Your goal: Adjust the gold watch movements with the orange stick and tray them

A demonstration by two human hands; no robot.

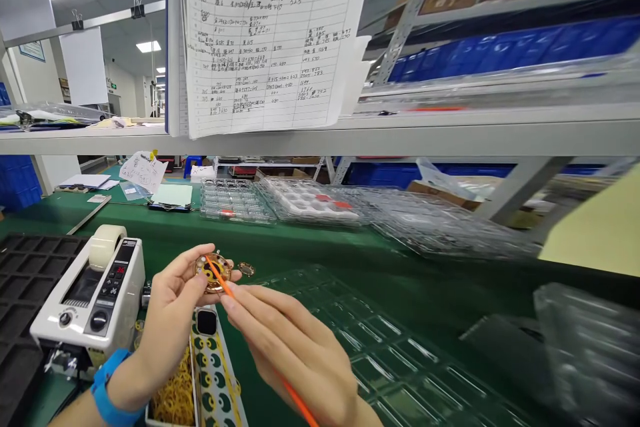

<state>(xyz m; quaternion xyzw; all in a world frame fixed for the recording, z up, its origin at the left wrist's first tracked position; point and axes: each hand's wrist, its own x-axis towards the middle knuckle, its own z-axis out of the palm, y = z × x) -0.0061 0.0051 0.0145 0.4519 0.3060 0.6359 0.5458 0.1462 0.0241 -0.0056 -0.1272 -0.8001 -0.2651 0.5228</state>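
My left hand (173, 304), with a blue wristband, is closed around a round gold-coloured watch case (220, 275), its fingers and thumb at the rim. A yellow and dark piece shows inside the case. In my right hand (300, 347) is a thin orange stick (220, 275), pinched near its front end, its tip over the face of the case. A smaller gold ring-like part (246, 269) lies on the green table just beyond. Below my left hand are a box of loose yellow pieces (174, 390) and a pale sheet (213, 374) bearing yellow cut-outs.
A white tape dispenser (95, 300) stands on the left beside a black compartment tray (30, 307). Clear plastic trays (390, 340) lie on the right, with more stacked (310, 200) at the back. A handwritten notebook (270, 40) hangs from the shelf bar (400, 140).
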